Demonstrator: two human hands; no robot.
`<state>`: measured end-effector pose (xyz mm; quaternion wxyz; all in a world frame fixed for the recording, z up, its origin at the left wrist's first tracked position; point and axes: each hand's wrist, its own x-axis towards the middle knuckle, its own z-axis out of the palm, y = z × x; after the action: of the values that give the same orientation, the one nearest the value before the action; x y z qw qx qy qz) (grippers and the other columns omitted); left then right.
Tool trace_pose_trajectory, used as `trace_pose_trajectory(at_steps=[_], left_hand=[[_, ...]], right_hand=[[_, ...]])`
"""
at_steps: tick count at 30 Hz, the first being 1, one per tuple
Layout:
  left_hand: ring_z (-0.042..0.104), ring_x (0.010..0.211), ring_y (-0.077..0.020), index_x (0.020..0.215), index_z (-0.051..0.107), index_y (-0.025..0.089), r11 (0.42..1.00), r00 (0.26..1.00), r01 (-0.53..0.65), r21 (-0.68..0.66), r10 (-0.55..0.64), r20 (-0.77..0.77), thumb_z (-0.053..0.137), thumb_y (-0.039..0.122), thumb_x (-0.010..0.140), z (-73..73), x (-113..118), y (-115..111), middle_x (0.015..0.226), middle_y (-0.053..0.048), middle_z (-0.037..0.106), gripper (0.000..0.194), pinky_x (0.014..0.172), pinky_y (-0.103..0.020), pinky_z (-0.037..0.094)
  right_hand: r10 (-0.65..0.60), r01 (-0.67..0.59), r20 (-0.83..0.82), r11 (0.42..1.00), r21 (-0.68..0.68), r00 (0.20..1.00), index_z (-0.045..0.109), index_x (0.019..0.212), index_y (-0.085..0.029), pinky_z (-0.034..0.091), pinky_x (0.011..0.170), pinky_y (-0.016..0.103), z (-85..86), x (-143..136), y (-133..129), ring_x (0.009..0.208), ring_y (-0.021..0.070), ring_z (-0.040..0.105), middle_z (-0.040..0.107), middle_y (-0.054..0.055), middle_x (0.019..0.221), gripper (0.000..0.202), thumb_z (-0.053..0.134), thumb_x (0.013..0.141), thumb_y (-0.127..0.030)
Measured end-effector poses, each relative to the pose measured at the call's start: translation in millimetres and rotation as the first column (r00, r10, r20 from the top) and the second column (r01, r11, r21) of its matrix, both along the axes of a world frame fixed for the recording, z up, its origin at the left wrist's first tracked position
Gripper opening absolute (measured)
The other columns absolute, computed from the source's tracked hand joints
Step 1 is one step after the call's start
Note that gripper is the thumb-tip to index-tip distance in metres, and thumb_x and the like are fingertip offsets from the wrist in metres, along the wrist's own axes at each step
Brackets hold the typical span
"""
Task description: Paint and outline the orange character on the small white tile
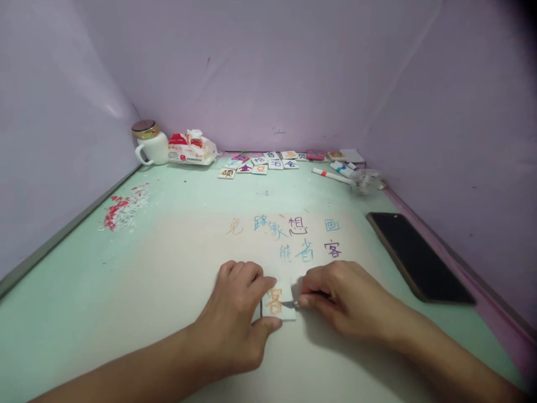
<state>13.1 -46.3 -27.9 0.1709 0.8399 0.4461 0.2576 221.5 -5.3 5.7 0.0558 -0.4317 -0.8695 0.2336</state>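
A small white square tile [287, 291] with an orange written character lies on the table in front of me. My left hand [243, 308] grips it from the left, with the thumb on its near edge and fingers at its far edge. From the right, my right hand [335, 296] pinches a craft knife [289, 304]; its thin pointed blade lies over the orange character. Most of the knife's handle is hidden in my fingers. Beyond the tile, several characters in blue, purple and orange are written on the pale surface, among them a purple one [333, 249].
A dark phone [419, 257] lies at the right. Several lettered tiles [260, 169] sit along the back, beside markers [331, 176] and a crumpled clear wrapper [366, 182]. At back left are a lidded white mug [155, 146], a tissue pack [191, 150] and red-white shavings [121, 208].
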Motion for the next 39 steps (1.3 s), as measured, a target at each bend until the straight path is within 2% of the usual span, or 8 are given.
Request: trace_pose_trajectory(at_steps=[7, 11, 14, 18, 23, 34, 36, 39], left_hand=[[0.048, 0.086, -0.025, 0.107, 0.054, 0.016, 1.0, 1.0, -0.001, 0.006, 0.001, -0.009, 0.057, 0.018, 0.074, 0.0, -1, 0, 0.096, -0.009, 0.05, 0.034, 0.08, -0.048, 0.036], [0.048, 0.087, -0.0254, 0.108, 0.054, 0.016, 1.0, 1.0, 0.0, 0.001, 0.0, -0.009, 0.057, 0.018, 0.074, -0.6, -2, 0, 0.097, -0.009, 0.051, 0.034, 0.08, -0.049, 0.037], [0.048, 0.087, -0.0255, 0.108, 0.053, 0.016, 1.0, 1.0, 0.001, 0.023, -0.001, -0.001, 0.057, 0.017, 0.075, -0.4, -2, 1, 0.097, -0.01, 0.05, 0.033, 0.08, -0.049, 0.037], [0.047, 0.084, -0.0251, 0.11, 0.051, 0.013, 0.989, 0.999, 0.038, 0.142, -0.04, 0.01, 0.056, 0.014, 0.075, 1.6, -1, 0, 0.096, -0.011, 0.049, 0.035, 0.082, -0.051, 0.035], [0.046, 0.084, -0.0252, 0.11, 0.051, 0.011, 0.978, 0.998, 0.065, 0.199, -0.067, 0.001, 0.055, 0.012, 0.076, 3.5, 0, -1, 0.096, -0.012, 0.049, 0.034, 0.084, -0.054, 0.033], [0.049, 0.086, -0.0257, 0.112, 0.05, 0.015, 0.993, 0.998, 0.055, 0.1, -0.059, 0.037, 0.055, 0.015, 0.076, 0.1, -1, 3, 0.096, -0.011, 0.051, 0.037, 0.083, -0.052, 0.036], [0.049, 0.086, -0.0254, 0.111, 0.051, 0.014, 0.992, 0.997, 0.054, 0.11, -0.059, 0.039, 0.055, 0.014, 0.076, 1.3, -1, 2, 0.095, -0.011, 0.051, 0.035, 0.082, -0.051, 0.037], [0.05, 0.084, -0.0242, 0.107, 0.053, 0.012, 0.972, 0.998, 0.065, 0.227, -0.068, 0.002, 0.054, 0.011, 0.076, 6.5, -2, -2, 0.093, -0.011, 0.052, 0.031, 0.085, -0.052, 0.037]], right_hand=[[-0.063, 0.027, -0.143, 0.971, -0.237, 0.988, 0.061, 0.06, -0.018, 0.03, 0.05, 0.021, -5.3, 1, 3, 0.051, 0.0095, 0.042, 0.051, -0.005, 0.052, 0.021, 0.055, 0.08, -0.022], [-0.218, 0.059, -0.309, 0.891, -0.45, 0.926, 0.057, 0.062, -0.017, 0.029, 0.046, 0.021, -9.6, 2, 2, 0.05, 0.0092, 0.037, 0.043, -0.005, 0.053, 0.024, 0.05, 0.082, -0.027], [-0.31, 0.093, -0.384, 0.867, -0.49, 0.87, 0.058, 0.064, -0.016, 0.029, 0.045, 0.021, -11.7, 3, 0, 0.051, 0.0095, 0.037, 0.044, -0.004, 0.054, 0.024, 0.05, 0.082, -0.029], [-0.401, 0.211, -0.486, 0.893, -0.398, 0.777, 0.059, 0.064, -0.017, 0.035, 0.048, 0.022, -12.5, 7, 0, 0.052, 0.0107, 0.045, 0.052, -0.002, 0.055, 0.025, 0.051, 0.082, -0.032], [-0.491, 0.346, -0.537, 0.869, -0.353, 0.685, 0.055, 0.06, -0.018, 0.032, 0.044, 0.022, -11.9, 11, 2, 0.048, 0.0098, 0.043, 0.05, -0.004, 0.053, 0.028, 0.053, 0.082, -0.036], [-0.321, 0.337, -0.513, 0.939, -0.064, 0.796, 0.065, 0.071, -0.021, 0.045, 0.054, 0.025, -8.5, 10, -12, 0.059, 0.0141, 0.06, 0.066, -0.001, 0.064, 0.016, 0.055, 0.083, -0.023], [-0.324, 0.395, -0.547, 0.919, 0.012, 0.771, 0.066, 0.075, -0.021, 0.045, 0.051, 0.025, -11.6, 10, -14, 0.058, 0.0139, 0.059, 0.066, -0.001, 0.065, 0.011, 0.058, 0.082, -0.022], [-0.323, 0.554, -0.675, 0.818, 0.153, 0.664, 0.065, 0.077, -0.022, 0.043, 0.048, 0.025, -15.9, 9, -15, 0.058, 0.0135, 0.057, 0.065, 0.0, 0.068, 0.005, 0.061, 0.08, -0.021]])
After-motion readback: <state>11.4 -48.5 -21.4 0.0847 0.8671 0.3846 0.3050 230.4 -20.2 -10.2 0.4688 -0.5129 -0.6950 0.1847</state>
